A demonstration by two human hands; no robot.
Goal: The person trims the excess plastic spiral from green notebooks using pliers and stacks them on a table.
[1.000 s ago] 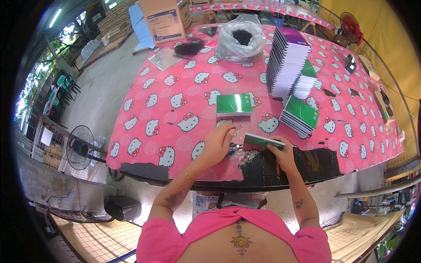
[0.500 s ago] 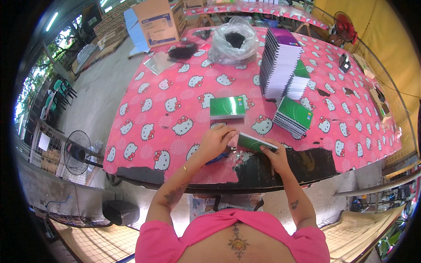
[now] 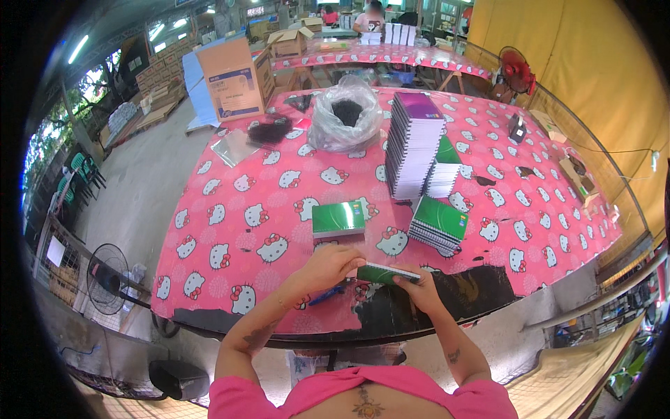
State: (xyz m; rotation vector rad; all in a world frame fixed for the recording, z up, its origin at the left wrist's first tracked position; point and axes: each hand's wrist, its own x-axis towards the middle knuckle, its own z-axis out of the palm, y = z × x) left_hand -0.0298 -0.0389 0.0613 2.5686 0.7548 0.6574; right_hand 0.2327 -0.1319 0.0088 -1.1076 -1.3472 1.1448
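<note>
Just below the centre of the frame, a green notebook [image 3: 380,274] is held by the right hand [image 3: 421,290], whose thumb is laid over the cover and whose fingers are tucked beneath the right end. The left hand [image 3: 333,267] is brought in from the lower left with its fingertips drawn narrowly together at the notebook's left end; whether anything fine is pinched there cannot be told. The notebook is tilted above the near edge of the pink patterned tablecloth [image 3: 230,269], with its pale long edge turned toward the top of the frame. For close work at that end, a firm grip at the opposite end seems right, since the cover could otherwise twist; the pressure is best spread flat so that the pages are not creased. The left fingertips are best worked in small, light movements, and the end is best turned toward the eyes, as it is partly hidden by the hand. A blue tool [image 3: 326,295] is seen just below the left hand, and should be cleared by the wrist. Above, a glossy green notebook stack [image 3: 338,219] is placed near the centre, with a slanted notebook pile [image 3: 440,222] to its right, from which the elbows are best held apart.
</note>
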